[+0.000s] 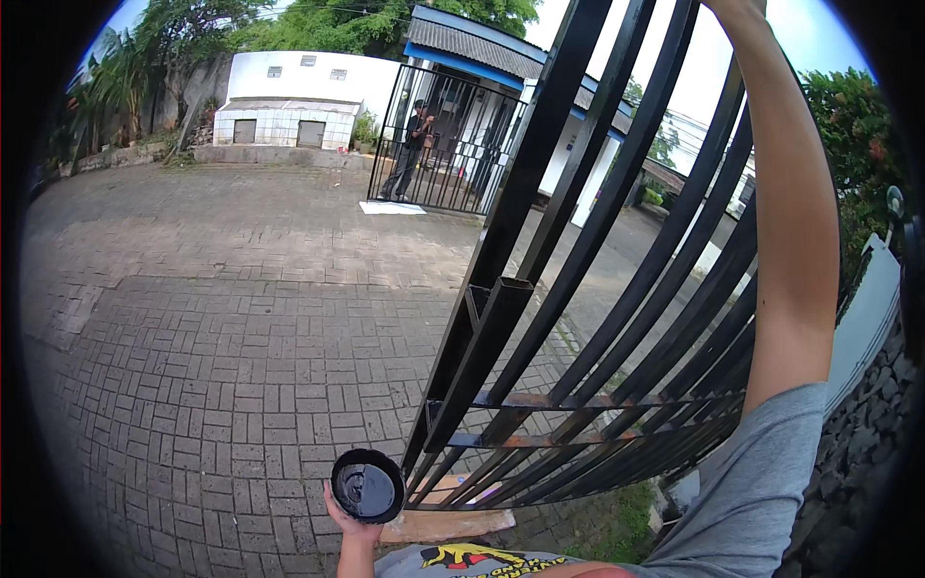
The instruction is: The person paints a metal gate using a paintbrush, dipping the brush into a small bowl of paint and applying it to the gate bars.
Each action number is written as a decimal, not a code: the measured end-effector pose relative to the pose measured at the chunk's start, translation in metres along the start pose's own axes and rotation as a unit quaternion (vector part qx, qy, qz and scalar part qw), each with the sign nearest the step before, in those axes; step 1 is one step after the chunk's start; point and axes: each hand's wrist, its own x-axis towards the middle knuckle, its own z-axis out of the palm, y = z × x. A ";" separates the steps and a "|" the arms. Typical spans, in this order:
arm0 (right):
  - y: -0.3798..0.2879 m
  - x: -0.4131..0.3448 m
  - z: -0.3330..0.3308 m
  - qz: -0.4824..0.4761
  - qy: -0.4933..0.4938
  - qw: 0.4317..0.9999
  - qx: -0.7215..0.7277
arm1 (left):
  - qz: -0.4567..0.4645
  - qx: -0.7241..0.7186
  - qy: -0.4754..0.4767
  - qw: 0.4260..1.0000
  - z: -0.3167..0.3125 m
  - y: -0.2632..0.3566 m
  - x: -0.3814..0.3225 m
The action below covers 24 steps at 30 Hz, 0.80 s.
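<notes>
My left hand holds a round black bowl with dark, glossy liquid that looks like black paint, low beside the foot of a metal gate. The black metal bar gate rises in front of me, its lower crossbars showing rusty brown patches. Raised to the picture's top edge is my right hand, near the upper bars; its fingers are cut off by the frame, so what it holds cannot be seen.
Cardboard lies under the gate's foot on brick paving. Farther off, a person stands behind another black gate, with a white sheet at its base. Dark stones lie at right beside a white wall.
</notes>
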 end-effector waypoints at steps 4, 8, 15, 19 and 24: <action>0.048 0.022 0.036 -0.241 0.153 0.957 -0.042 | 0.020 0.034 -0.023 0.999 0.009 -0.002 0.000; 0.054 0.014 0.039 -0.227 0.186 0.955 0.050 | -0.011 0.031 0.006 0.999 0.015 0.002 -0.008; 0.060 0.050 0.043 -0.275 0.229 0.926 0.122 | -0.022 0.037 -0.005 0.999 0.005 -0.001 0.010; 0.062 0.054 0.034 -0.088 0.118 0.913 0.380 | -0.017 0.045 -0.001 0.999 0.007 -0.005 0.013; 0.056 0.046 0.024 -0.180 0.181 0.947 0.196 | -0.007 0.039 0.003 0.999 0.013 -0.003 0.011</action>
